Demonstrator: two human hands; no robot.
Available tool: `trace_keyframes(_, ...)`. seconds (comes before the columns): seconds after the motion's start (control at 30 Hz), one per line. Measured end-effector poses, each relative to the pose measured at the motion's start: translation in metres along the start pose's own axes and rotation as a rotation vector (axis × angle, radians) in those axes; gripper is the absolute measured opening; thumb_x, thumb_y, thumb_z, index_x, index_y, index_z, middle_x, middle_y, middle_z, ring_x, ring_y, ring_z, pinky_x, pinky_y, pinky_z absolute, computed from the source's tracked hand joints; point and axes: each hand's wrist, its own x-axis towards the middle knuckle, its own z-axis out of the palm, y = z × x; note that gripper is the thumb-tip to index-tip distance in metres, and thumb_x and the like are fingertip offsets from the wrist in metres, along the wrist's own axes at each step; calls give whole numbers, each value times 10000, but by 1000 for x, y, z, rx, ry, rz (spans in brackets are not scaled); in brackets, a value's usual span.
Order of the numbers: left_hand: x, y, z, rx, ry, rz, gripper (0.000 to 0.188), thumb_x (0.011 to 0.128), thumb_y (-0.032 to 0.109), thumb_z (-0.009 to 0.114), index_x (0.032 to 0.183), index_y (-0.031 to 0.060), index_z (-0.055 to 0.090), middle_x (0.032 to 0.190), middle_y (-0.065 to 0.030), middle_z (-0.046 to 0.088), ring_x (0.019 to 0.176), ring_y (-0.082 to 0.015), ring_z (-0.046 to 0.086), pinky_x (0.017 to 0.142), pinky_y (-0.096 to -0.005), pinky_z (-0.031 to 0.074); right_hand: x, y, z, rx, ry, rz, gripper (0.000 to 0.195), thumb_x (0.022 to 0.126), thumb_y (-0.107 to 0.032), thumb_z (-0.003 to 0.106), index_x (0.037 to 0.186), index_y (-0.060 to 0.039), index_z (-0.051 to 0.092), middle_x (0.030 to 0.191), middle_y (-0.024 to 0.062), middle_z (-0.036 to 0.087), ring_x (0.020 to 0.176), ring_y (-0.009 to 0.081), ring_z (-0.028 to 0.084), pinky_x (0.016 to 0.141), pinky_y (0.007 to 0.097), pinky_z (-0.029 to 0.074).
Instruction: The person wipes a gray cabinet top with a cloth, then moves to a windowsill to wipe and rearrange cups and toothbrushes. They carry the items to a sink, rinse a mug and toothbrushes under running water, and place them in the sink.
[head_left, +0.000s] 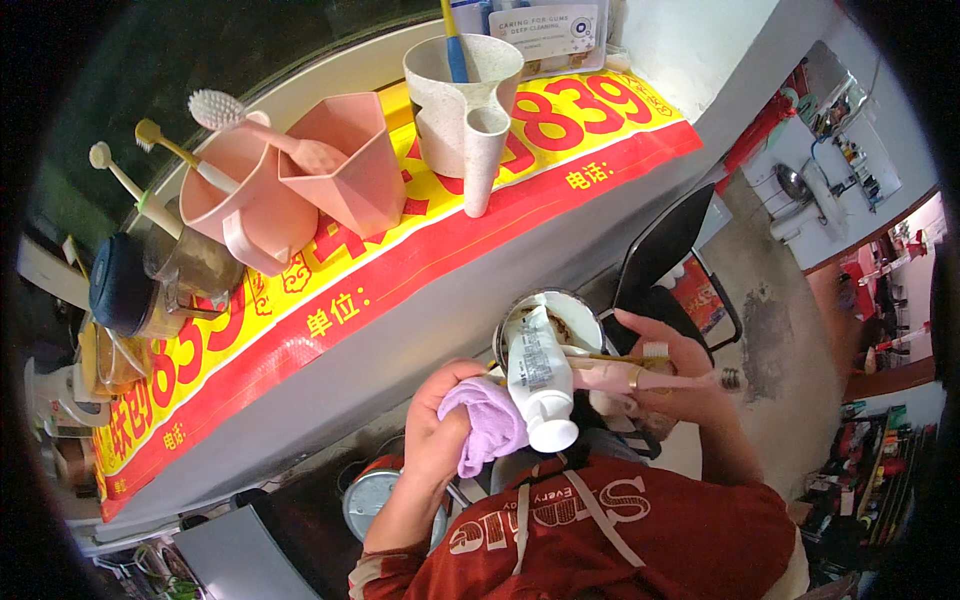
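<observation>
My left hand is closed around a bunched purple cloth. It also reaches to the side of a round white-lined container with brown stains inside. A white toothpaste tube with a white cap lies across the container's mouth, beside the cloth. Right of the tube, a pink toothbrush and a yellowish toothbrush point sideways, their heads toward my right hand. That hand is at the container's right side, fingers apart; whether it grips the brushes or the container's edge is unclear.
On the ledge's red and yellow banner stand a speckled cup, two pink cups holding toothbrushes, a clear cup and a dark-blue-lidded jar. A black chair stands at right, a metal bin below.
</observation>
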Motion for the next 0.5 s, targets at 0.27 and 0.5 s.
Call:
trace_keyframes(0.27, -18, -37, 17, 223, -18, 115, 359, 748, -4, 478, 1084, -14, 604, 1070, -56, 549, 993, -145, 548, 887, -256, 426, -16, 22, 26, -227, 77, -307, 632, 769, -166, 792, 1348, -127, 541, 925, 82, 636, 782, 183, 632, 717, 305, 524)
trace_keyframes(0.5, -41, -98, 98, 292, -168, 86, 344, 803, 7, 485, 1132, -9, 583, 1033, -42, 605, 941, -122, 581, 852, -255, 463, -111, 49, -42, -299, 106, -194, 540, 807, -232, 719, 1324, -155, 582, 912, 75, 575, 740, 205, 619, 670, 315, 509)
